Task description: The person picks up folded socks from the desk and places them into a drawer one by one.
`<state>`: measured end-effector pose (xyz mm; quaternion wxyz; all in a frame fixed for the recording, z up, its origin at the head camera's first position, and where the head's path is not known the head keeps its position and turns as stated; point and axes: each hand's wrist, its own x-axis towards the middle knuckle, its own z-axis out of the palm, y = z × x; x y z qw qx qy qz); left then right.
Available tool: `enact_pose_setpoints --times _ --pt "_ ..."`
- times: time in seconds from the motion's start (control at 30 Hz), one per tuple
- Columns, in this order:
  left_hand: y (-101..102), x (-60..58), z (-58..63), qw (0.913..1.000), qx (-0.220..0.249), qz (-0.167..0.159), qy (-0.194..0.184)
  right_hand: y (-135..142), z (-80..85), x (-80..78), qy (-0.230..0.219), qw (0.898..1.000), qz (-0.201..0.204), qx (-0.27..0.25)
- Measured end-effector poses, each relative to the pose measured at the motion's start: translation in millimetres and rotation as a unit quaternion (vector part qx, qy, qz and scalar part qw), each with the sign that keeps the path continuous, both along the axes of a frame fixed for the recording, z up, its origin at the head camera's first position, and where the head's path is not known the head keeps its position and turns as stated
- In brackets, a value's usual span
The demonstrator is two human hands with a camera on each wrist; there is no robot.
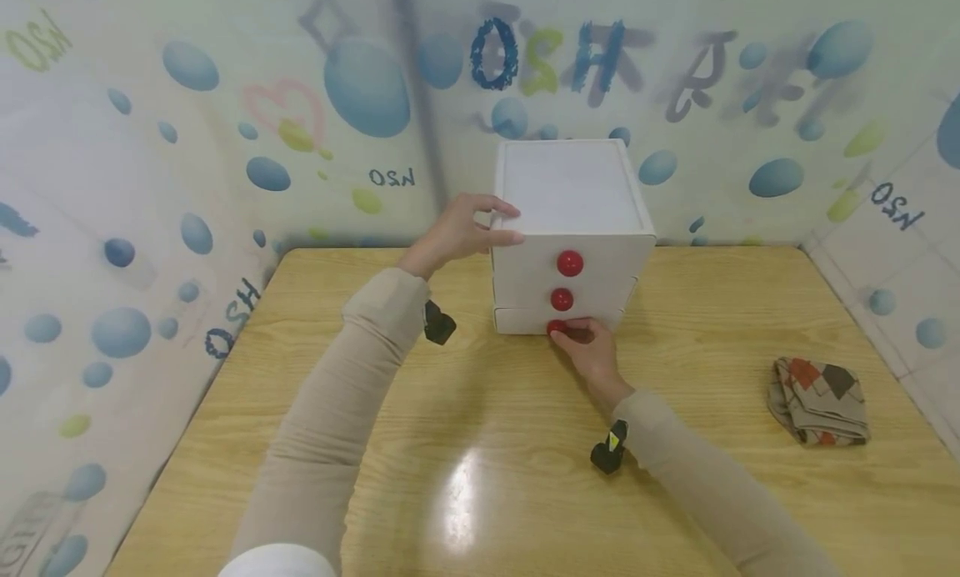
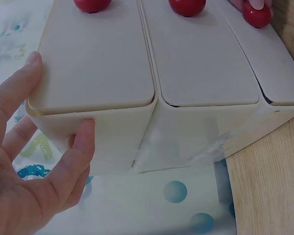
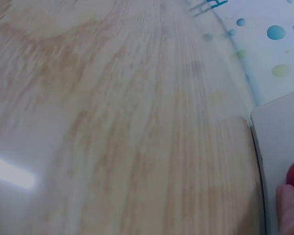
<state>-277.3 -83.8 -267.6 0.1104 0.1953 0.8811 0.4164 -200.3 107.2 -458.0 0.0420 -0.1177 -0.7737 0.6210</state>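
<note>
A small white drawer cabinet [image 1: 573, 189] stands on the table, with three drawer fronts stacked one above another. Each front bears a round red knob, the top knob [image 1: 570, 263] being the largest in the head view. At the upper left front corner, my left hand [image 1: 461, 231] holds the cabinet, its digits on different faces of that corner. My right hand [image 1: 592, 356] pinches the lowest red knob [image 1: 556, 327] between thumb and fingers. In the left wrist view the drawer fronts [image 2: 98, 58] sit flush with the casing, apart from thin seams.
A folded argyle-patterned cloth [image 1: 819, 402] lies at the right of the wooden table [image 1: 525, 494]. Behind the cabinet rises a wall covering [image 1: 360, 27] printed with blue and green dots. Dark wrist devices [image 1: 438, 323] hang at both cuffs.
</note>
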Motion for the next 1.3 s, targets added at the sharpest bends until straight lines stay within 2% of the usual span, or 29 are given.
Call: enact_pose_setpoints --times 0.23,0.57,0.77,1.3 --pt "3 0.1 -1.0 1.0 0.004 -0.006 0.002 4 1.2 3.4 0.0 1.0 -0.006 -0.002" --pt "-2 -0.8 0.2 0.9999 0.011 -0.006 -0.002 3 -3.0 14.3 -0.033 0.999 0.011 -0.016" --pt "-3 -1.3 -0.4 0.9998 0.014 0.0 -0.015 1 -1.3 32.6 -0.044 0.997 0.021 -0.054" --pt "-1 -0.5 -1.9 1.0 0.009 0.0 -0.002 4 -1.1 87.0 -0.071 0.993 0.027 -0.09"
